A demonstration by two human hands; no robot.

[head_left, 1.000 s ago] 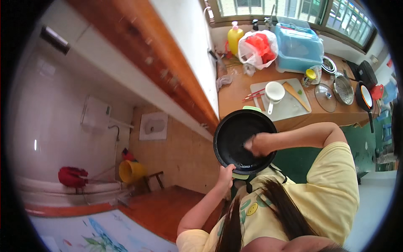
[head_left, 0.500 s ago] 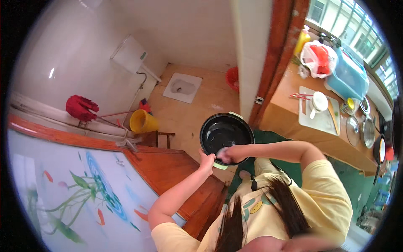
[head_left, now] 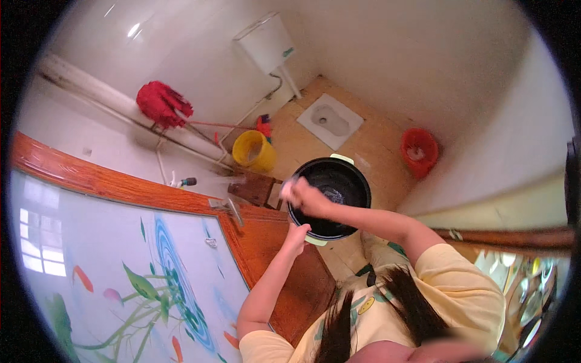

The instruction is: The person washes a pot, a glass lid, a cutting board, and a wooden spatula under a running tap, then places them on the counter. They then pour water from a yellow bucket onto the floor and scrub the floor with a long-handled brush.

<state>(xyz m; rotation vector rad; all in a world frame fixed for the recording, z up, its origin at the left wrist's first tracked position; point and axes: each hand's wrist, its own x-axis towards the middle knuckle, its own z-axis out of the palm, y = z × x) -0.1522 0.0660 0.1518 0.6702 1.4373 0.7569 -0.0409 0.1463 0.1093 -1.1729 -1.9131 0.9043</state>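
A round black pot (head_left: 351, 175) with pale green side handles is held out in front of me, its inside facing up and looking wet. My left hand (head_left: 295, 237) is closed round the near handle, at the pot's lower left. Over the left side of the rim is my right hand (head_left: 308, 199), its fingers closed and smeared by motion. A small whitish-pink piece (head_left: 288, 186), perhaps a cloth, shows at those fingertips against the rim. Its exact kind is too blurred to make out.
A wooden door (head_left: 233, 248) with painted glass stands at left. Beyond are a tap (head_left: 184, 181), a low wooden stool (head_left: 251, 190), a yellow bucket (head_left: 243, 148), a red mop (head_left: 160, 104), a squat toilet (head_left: 318, 107) and a red bucket (head_left: 419, 154). A cluttered counter shows at lower right.
My view has swung right and toward the washroom, bringing the tap and more of the red bucket into sight. My right hand has moved from the pot's near inside to its left rim.
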